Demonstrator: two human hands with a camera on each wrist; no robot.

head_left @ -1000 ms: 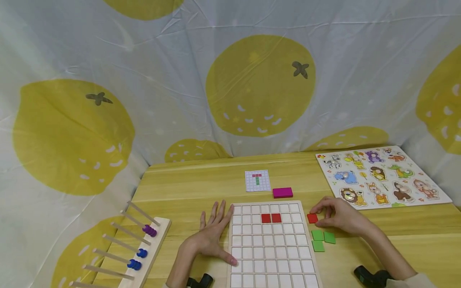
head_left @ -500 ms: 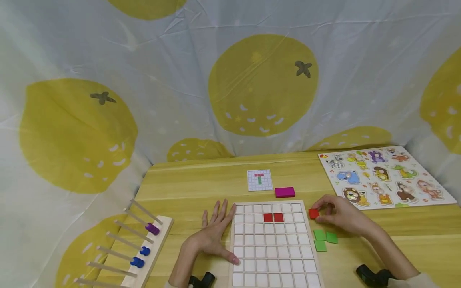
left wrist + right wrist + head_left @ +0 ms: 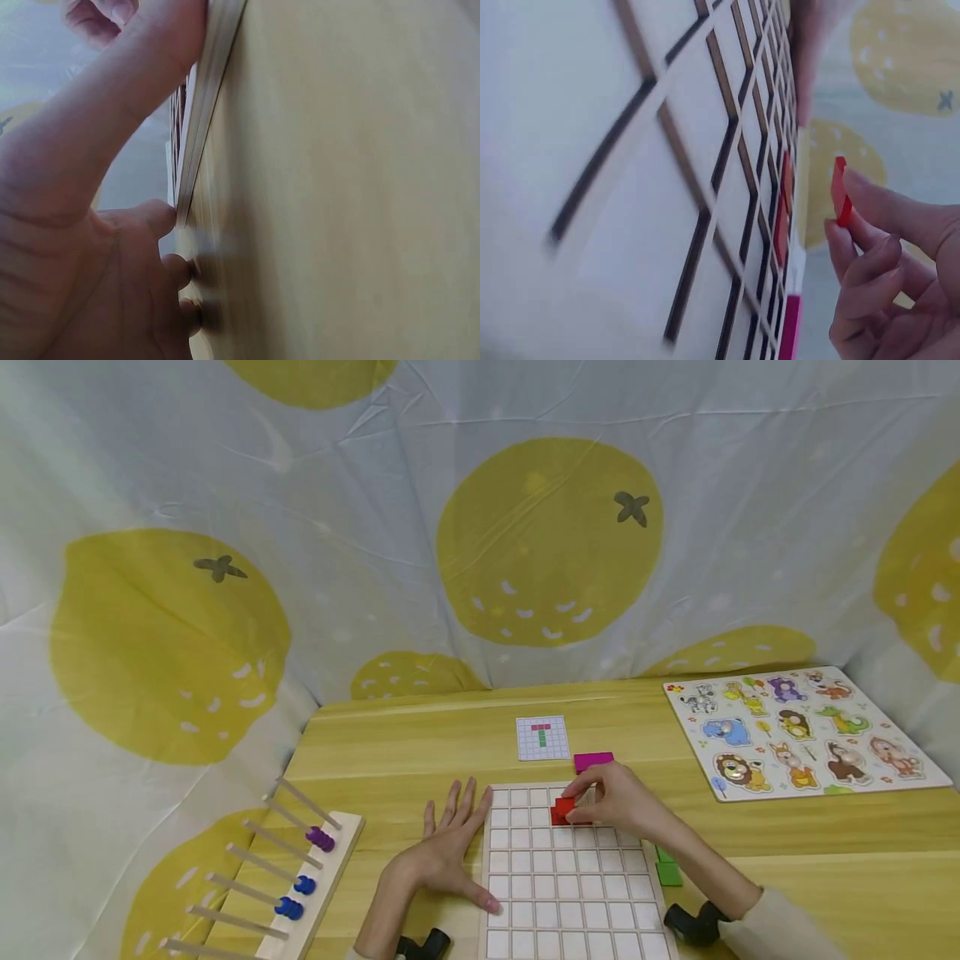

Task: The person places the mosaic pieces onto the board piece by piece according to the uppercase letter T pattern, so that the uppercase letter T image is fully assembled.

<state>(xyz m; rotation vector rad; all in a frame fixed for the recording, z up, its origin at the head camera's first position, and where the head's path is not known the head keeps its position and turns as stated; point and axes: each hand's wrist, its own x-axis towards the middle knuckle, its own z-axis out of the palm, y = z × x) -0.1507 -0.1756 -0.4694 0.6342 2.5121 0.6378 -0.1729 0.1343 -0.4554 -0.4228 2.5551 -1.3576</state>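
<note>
Between thumb and fingertips my right hand [image 3: 618, 802] pinches a red square tile [image 3: 841, 191]. In the right wrist view that tile is raised off the white grid board [image 3: 577, 889]. Below it, red tiles [image 3: 781, 232] sit in cells of the board's second row, partly covered by the hand in the head view. My left hand [image 3: 438, 864] lies spread at the board's left side, its thumb and index fingertip touching the edge. The left wrist view shows the thumb [image 3: 97, 127] stretched along the board's side [image 3: 206, 120]. Green tiles [image 3: 669, 873] lie right of the board, partly behind my right forearm.
A small pattern card [image 3: 542, 738] with a red and green T lies beyond the board, beside a magenta block [image 3: 591, 762]. An animal puzzle [image 3: 810, 735] is at the back right. A pegged bead stand [image 3: 322, 877] stands on the left.
My right hand has lifted the red tile from the table at the right and carried it left over the board. The left hand stays in place.
</note>
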